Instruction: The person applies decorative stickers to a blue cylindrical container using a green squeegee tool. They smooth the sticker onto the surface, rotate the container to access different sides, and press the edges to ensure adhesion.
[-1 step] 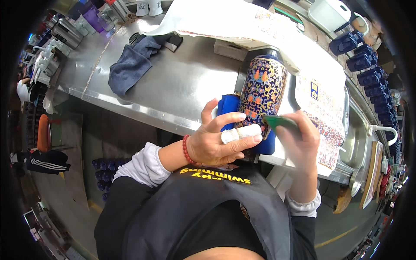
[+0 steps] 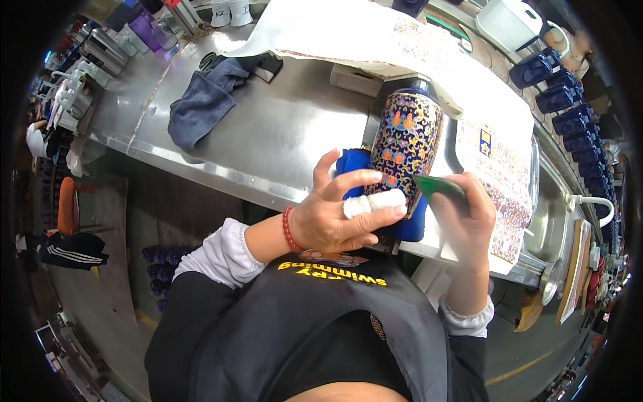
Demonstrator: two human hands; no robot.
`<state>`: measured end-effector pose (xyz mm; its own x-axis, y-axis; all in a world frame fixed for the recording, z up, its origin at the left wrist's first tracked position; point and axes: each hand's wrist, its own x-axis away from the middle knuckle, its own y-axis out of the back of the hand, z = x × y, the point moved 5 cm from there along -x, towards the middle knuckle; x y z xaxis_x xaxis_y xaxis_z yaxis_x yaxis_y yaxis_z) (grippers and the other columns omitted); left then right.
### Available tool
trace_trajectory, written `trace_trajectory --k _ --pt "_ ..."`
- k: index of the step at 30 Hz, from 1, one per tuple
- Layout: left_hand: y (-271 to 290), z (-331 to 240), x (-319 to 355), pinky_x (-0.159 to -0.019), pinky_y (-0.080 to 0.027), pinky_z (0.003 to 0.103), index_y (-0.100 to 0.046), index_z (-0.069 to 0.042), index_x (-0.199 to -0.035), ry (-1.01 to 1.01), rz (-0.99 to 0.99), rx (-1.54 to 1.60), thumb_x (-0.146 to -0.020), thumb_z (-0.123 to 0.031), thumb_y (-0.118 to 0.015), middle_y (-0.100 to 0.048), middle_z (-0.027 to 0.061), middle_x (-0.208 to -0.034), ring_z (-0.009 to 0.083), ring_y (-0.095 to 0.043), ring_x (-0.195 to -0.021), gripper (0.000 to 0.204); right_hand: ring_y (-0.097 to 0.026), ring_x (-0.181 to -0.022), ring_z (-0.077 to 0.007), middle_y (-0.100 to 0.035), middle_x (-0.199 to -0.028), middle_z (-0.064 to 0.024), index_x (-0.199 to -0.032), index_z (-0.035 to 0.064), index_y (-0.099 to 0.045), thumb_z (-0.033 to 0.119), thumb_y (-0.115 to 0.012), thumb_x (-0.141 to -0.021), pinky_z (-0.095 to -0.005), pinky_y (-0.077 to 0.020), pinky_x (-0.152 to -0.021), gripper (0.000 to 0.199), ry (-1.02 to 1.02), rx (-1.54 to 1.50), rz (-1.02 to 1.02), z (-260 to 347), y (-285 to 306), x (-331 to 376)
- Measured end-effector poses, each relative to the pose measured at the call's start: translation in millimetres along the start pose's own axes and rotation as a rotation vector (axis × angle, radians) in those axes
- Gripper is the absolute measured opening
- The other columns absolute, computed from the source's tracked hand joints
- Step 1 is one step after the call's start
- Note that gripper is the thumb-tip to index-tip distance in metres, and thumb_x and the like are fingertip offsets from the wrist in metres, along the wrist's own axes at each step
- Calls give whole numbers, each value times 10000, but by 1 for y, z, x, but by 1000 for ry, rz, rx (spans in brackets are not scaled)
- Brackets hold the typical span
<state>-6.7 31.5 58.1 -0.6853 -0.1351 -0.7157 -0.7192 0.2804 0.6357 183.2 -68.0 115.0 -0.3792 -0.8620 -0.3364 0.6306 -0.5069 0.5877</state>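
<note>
left hand (image 2: 335, 218): fingers spread, taped fingertips pressed on cup (image 2: 405, 144) lying on blue pad (image 2: 353, 167) | right hand (image 2: 469, 214): pinching green card (image 2: 439, 187) at cup's side | change: none seen, smoothing apparently continues

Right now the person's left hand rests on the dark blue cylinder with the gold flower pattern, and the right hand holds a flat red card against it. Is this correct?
Not quite: the head view shows the flat card in the right hand is green, not red. The rest holds: the left hand rests on the dark blue cylinder with the gold flower pattern.
</note>
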Motion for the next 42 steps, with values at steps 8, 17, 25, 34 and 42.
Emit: trace_trajectory --k 8,17,25,34,42 --pt "-4 44 -29 -1214 -90 575 -695 -152 -1322 138 -21 14 -1046 -513 -457 -660 33 -1276 242 -508 -1247 513 -573 -750 -273 -619 -839 -74 -1017 42 -711 -8 -775 -722 -373 -440 -732 307 474 177 65 20 -4 4" --pt "1 26 -8 -1215 -131 556 -647 -53 -1343 187 -97 56 -1053 -489 -460 -668 47 -1294 262 -529 -1184 556 -598 -810 -272 -631 -833 -85 -993 50 -723 1 -751 -735 -366 -473 -721 265 406 54 47 14 -4 -19" --pt "-3 35 -18 -1204 -98 576 -549 -20 -1435 229 -13 46 -1025 -626 -395 -591 88 -1403 314 -414 -1326 747 -621 -693 -150 -651 -808 -84 -1014 2 -697 30 -743 -844 -299 -477 -617 178 130 97 -143 -6 9 -39" --pt "-11 60 -52 -1201 -63 578 -487 -74 -1503 210 1 56 -1006 -663 -392 -576 77 -1420 326 -378 -1369 776 -580 -690 -114 -617 -789 -45 -998 -21 -673 51 -724 -892 -257 -449 -620 138 -110 -155 -142 -27 1 -5" --pt "-10 53 -73 -1189 -80 594 -597 -116 -1426 121 59 -34 -1016 -632 -401 -610 113 -1293 294 -412 -1336 687 -588 -670 -117 -618 -789 -48 -1004 -18 -671 64 -731 -892 -260 -452 -604 151 -52 -156 -161 -30 2 -3"
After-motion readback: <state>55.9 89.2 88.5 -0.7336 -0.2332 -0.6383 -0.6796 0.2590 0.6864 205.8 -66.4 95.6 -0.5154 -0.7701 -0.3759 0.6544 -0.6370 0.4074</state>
